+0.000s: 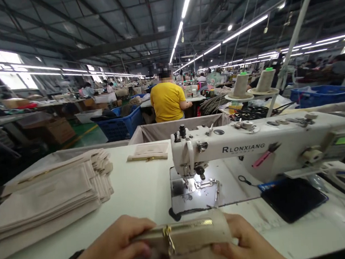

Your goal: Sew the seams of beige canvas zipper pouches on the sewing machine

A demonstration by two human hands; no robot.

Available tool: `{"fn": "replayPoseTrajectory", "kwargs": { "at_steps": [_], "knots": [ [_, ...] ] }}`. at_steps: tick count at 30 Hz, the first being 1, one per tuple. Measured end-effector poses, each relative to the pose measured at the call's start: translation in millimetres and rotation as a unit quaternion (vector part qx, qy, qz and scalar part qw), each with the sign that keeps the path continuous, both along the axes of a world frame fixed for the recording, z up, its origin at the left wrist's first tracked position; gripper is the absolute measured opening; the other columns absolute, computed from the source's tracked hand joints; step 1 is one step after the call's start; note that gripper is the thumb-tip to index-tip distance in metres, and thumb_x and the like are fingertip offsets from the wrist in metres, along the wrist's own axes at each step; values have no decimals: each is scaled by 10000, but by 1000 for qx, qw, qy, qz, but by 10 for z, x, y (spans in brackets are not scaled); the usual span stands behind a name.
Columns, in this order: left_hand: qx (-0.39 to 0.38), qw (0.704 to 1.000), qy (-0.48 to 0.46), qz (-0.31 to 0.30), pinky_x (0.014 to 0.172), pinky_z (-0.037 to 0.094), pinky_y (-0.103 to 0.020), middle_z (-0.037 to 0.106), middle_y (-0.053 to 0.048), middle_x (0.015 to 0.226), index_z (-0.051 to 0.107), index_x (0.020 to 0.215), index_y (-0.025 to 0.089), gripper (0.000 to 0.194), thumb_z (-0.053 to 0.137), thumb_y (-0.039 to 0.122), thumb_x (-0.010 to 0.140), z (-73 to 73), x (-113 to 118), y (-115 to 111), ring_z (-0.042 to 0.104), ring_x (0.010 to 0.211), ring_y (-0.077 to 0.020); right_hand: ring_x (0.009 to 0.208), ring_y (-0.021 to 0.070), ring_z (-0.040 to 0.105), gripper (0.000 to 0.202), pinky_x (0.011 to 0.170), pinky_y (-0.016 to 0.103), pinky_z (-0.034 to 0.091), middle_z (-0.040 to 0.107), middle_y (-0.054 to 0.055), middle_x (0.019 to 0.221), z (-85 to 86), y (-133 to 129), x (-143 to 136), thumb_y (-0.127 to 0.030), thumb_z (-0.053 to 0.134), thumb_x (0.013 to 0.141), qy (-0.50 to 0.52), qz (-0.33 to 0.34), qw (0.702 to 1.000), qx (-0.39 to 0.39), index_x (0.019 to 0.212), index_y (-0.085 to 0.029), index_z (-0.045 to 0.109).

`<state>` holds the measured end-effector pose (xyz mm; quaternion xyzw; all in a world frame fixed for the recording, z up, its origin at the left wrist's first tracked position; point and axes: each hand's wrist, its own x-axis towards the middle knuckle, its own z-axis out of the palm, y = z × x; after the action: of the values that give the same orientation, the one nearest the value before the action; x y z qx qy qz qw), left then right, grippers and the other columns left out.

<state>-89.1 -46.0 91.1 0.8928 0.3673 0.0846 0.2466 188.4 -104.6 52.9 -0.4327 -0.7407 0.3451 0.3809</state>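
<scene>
A beige fabric piece with a gold zipper (197, 240) is held up in front of me, close to the table's near edge. My left hand (119, 243) pinches its left end, thumb below and fingers on top. At the right end my right hand (242, 236) grips the fabric between thumb and fingers. A gold zipper pull (170, 244) dangles from the slider near the left end of the teeth. Just beyond the hands stands a white sewing machine (252, 146), its needle area lit and no fabric seen under the foot.
Stacked beige fabric pieces (45, 197) lie at the left. One zippered piece (148, 152) rests at the table's back edge. Right of the needle are a dark tablet-like slab (294, 199) and pink snips (262, 158) on the machine. A person in yellow (167, 101) sits ahead.
</scene>
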Motion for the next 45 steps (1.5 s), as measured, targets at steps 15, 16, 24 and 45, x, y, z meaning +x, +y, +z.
{"fn": "replayPoseTrajectory", "kwargs": {
  "at_steps": [15,16,24,45],
  "knots": [
    [-213,969,-122,18,708,424,-215,628,7,847,592,883,138,180,558,281,778,32,830,306,563,800,-158,538,72,407,341,494,198,268,445,-29,568,-29,222,-218,-274,452,835,12,-43,998,-36,518,-156,401],
    [-223,966,-129,18,720,424,-217,626,4,860,589,890,138,192,559,290,777,20,822,314,561,815,-160,519,71,390,354,488,204,256,432,-32,545,-40,213,-208,-284,447,837,1,-51,998,-39,512,-158,387],
    [-203,974,-95,32,709,418,-232,616,-12,849,571,854,141,298,439,408,839,32,843,350,551,794,-164,489,78,374,355,491,223,228,425,-29,500,-102,209,-224,-301,395,851,-18,-82,996,-32,523,-168,373],
    [-206,977,-43,28,633,377,-220,546,-5,729,575,757,124,247,479,350,784,-17,869,432,497,711,-148,486,86,337,370,475,225,229,381,-34,494,-266,232,-283,-331,355,856,12,-87,993,-82,520,-181,313]
  ]
}}
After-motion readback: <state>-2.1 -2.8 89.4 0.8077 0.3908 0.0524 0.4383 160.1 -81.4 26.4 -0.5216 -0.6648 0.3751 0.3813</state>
